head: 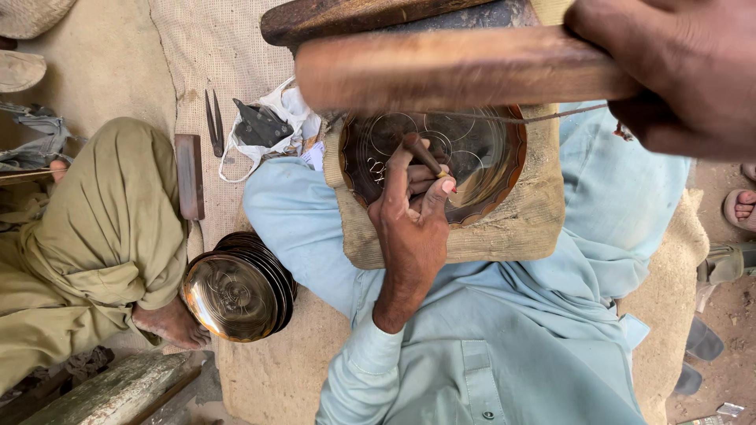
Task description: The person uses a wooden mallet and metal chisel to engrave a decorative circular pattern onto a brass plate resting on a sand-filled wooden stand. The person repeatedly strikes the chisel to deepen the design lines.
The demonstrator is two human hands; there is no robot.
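The left hand [409, 212] pinched a chisel [424, 154], its tip on an engraved brass plate [480, 157]. The plate lay on a padded block [520, 228] in the person's lap. The right hand [677, 75], grip closed round a wooden mallet [449, 69], was raised above the chisel and blurred. A misjudged blow could land on the left fingers, or skid the chisel and scar the pattern. More plates [236, 295] stood stacked at the mat's [213, 55] left edge, beside another person's foot [169, 323].

Off to the left there's a stack of brass plates [236, 293], shears [214, 120], a white bag [285, 110] and someone's olive-trousered leg [110, 228].
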